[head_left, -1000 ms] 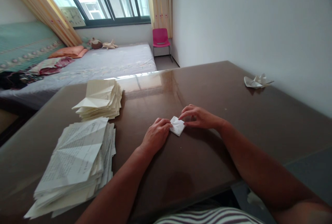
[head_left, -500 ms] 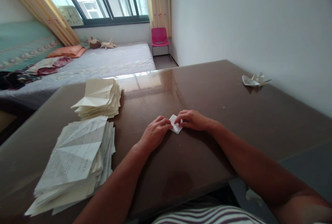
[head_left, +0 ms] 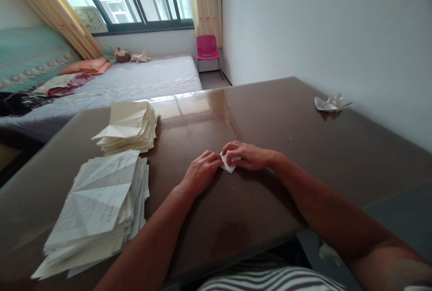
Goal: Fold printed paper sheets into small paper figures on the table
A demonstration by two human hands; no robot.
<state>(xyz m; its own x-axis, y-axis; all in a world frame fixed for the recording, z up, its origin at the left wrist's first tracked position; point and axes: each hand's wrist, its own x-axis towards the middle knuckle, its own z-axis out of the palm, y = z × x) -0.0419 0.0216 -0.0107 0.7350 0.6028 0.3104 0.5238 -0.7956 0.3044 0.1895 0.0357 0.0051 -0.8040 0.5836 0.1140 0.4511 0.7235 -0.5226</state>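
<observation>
A small piece of folded white paper (head_left: 228, 168) lies on the brown table, partly covered by fingers. My left hand (head_left: 204, 168) grips its left corner, the fingers close together and pressed to the paper. From the other side my right hand (head_left: 250, 156) reaches over the paper with curled fingers, its fingertips on the upper and right part. The folds under the fingers are too small to make out. Left of my left forearm lies a stack of creased white printed sheets (head_left: 97, 196), and behind it a stack of cream creased sheets (head_left: 130, 122).
Some folded paper pieces (head_left: 332, 103) sit at the table's far right by the white wall. Beyond the shiny brown table (head_left: 270, 115) are a bed (head_left: 162, 73) and a pink chair (head_left: 207, 48). The table's near edge runs just before my striped shirt (head_left: 270, 279).
My right hand's fingers have shifted slightly left across the paper and cover more of it. My left hand stays in nearly the same place.
</observation>
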